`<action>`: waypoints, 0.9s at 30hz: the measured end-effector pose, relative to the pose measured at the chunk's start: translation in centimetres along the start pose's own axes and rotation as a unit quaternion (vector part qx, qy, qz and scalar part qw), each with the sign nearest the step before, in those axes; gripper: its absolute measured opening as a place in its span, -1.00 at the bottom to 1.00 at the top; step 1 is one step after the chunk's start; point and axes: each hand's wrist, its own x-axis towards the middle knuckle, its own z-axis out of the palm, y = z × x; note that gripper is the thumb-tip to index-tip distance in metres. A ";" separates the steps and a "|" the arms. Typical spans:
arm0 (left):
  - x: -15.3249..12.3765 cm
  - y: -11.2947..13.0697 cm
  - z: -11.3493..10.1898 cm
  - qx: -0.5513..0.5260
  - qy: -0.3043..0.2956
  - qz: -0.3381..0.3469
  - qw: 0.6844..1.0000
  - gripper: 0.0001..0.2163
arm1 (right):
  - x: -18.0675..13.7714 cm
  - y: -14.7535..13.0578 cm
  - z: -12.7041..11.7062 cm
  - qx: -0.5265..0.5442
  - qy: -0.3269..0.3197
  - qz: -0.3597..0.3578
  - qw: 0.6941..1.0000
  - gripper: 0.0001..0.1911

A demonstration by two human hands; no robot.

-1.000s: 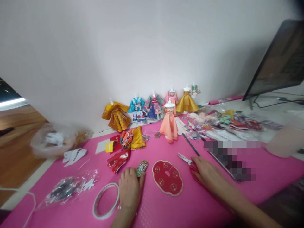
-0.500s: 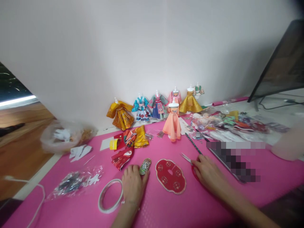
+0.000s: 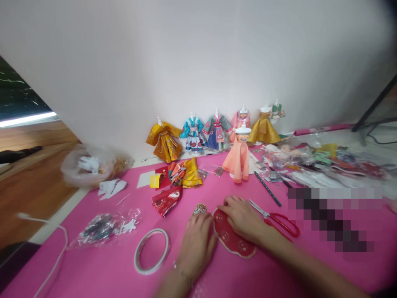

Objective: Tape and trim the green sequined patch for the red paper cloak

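A pink mat (image 3: 93, 265) covers the table, with a row of miniature dresses (image 3: 217, 132) on stands along the far wall. In the near middle, the right hand (image 3: 243, 219) lies flat, fingers extended, on a red scalloped cloth piece (image 3: 235, 246). The left hand (image 3: 198, 242) rests open just left of it, touching its edge. A tape ring (image 3: 135, 257) lies further left, red-handled scissors (image 3: 273, 217) just right, and a small patterned oval (image 3: 200, 208) sits by the left fingertips.
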 end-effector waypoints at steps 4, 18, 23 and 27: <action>-0.1 1.2 0.0 -0.030 -0.026 0.061 0.997 -0.58 | 0.3 0.0 0.4 0.007 -0.009 -0.007 1.000 -0.68; 0.0 1.7 -0.8 -0.053 -0.100 0.030 0.993 -0.55 | 1.7 1.9 0.0 0.059 -0.003 -0.008 0.998 -0.56; 0.0 1.7 -0.9 -0.057 -0.108 0.021 0.992 -0.54 | 1.3 0.7 -0.1 0.034 -0.014 -0.048 0.998 -0.70; 0.1 1.7 -1.0 -0.056 -0.096 0.032 0.993 -0.55 | 1.7 1.3 0.2 0.045 -0.008 -0.033 0.998 -0.65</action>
